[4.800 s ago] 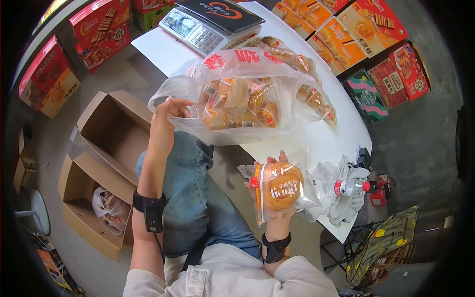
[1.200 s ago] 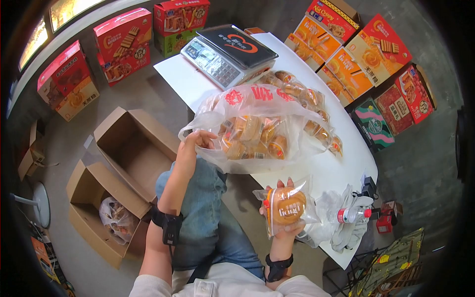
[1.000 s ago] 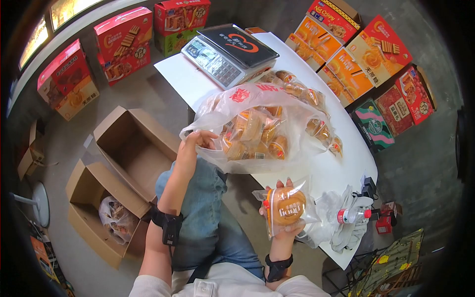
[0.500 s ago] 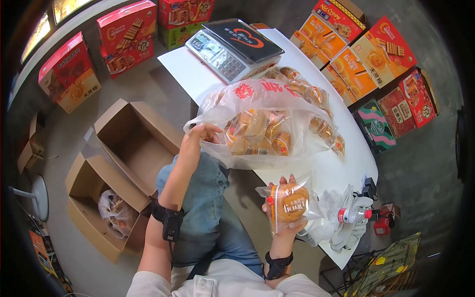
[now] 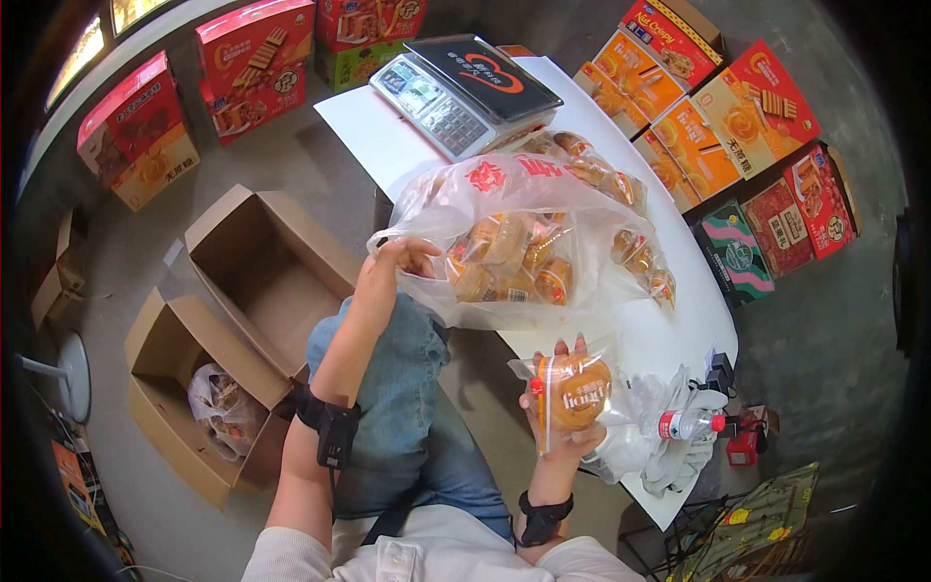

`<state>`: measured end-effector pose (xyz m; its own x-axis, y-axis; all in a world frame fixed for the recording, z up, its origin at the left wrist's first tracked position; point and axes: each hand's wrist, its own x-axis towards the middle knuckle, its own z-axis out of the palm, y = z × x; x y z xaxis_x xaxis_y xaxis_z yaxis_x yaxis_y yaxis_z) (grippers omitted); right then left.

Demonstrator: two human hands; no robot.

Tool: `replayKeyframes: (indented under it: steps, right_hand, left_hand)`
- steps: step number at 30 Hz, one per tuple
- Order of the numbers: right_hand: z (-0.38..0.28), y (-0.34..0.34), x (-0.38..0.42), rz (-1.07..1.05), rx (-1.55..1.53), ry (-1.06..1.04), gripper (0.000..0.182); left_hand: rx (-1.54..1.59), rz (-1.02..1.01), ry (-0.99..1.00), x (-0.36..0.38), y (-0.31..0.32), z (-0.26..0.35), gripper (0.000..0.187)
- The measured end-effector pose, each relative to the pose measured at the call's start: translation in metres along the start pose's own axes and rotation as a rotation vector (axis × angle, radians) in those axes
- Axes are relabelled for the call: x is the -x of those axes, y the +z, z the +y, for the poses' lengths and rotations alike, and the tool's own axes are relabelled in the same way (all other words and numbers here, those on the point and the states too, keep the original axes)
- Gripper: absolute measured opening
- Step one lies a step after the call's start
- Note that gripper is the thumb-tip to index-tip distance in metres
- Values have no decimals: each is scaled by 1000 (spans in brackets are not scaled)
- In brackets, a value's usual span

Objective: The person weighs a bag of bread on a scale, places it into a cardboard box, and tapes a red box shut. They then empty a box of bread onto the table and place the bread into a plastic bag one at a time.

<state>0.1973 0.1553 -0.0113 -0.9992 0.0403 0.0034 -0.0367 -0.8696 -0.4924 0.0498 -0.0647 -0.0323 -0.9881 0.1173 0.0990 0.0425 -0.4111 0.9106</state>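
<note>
My left hand [image 5: 396, 264] is closed on the edge of a clear plastic bag [image 5: 436, 218] with red print, holding its mouth open. Inside the bag lie several wrapped pastries [image 5: 504, 254]. In my right hand [image 5: 557, 444] is a round packaged pastry [image 5: 574, 392] in a clear wrapper, its label facing up, over the near part of the white table [image 5: 640, 339]. More wrapped pastries [image 5: 638, 254] lie on the table, just right of the bag.
A scale [image 5: 456, 97] stands at the table's far end. A bottle [image 5: 687, 425] lies among crumpled plastic [image 5: 669, 461] at the near right. Two cardboard boxes [image 5: 281, 291] stand open on the floor at left. Colourful cartons [image 5: 254, 68] stand beyond.
The packaged pastry in my right hand has shifted slightly right and up. My left hand keeps its hold on the bag. The view has moved a little.
</note>
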Motion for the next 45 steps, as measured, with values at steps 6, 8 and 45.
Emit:
replayKeyframes:
  steps: [6, 8, 45]
  right_hand:
    - [-8, 4, -5, -127, 64, 6, 97]
    - [-8, 9, -6, -112, 91, -8, 94]
    - [3, 14, -117, -72, 2277, -489, 69]
  left_hand:
    - [19, -5, -25, 1, -1, 1, 48]
    - [5, -17, -12, -1, -2, 0, 48]
    - [2, -66, 98, -4, 0, -4, 72]
